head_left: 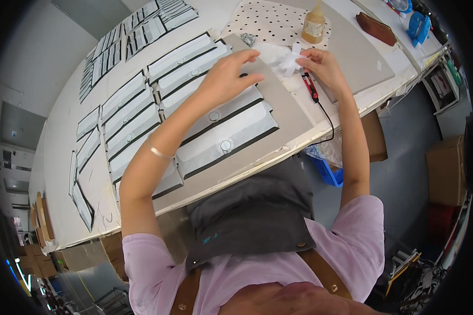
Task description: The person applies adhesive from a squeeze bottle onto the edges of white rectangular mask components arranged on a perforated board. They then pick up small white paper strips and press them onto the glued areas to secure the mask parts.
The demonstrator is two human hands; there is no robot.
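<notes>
Bottle (314, 30), see-through w/ tapered nozzle, pale label & amber liq. inside, stands upright on dotted sheet (268, 23), cream w/ blk spots, up near top of tabletop (60, 181). Blue bin (328, 174) sits below tabletop edge, partly hidden, w/ crinkly clear plastic (329, 151) in/over it. Brown pouch (376, 29), soft & elongated, lies far R; contents n/a to view. Cardboard box (446, 170) on floor at R, insides can't be seen.

White strips (289, 63), thin & flat, crossed in a loose bunch, lie at R hand's fingertips, just below bottle. R hand (323, 65) pinches one end b/w thumb & fingers. L hand (228, 76) holds nothing visible: fingers & thumb apart, over the panels, to the L of the strips; can't tell if it touches a panel.

Panels (226, 146): long, grey-white, smooth, blk edges, most w/ a small round ring mid-length, set in rows on grey board (294, 119) & beyond. Crumpled silvery foil (248, 39) b/w panels & dotted sheet. Red-&-blk tool (310, 86), slim, w/ thin blk cord (331, 123) running off tabletop edge, lies just under R hand.
</notes>
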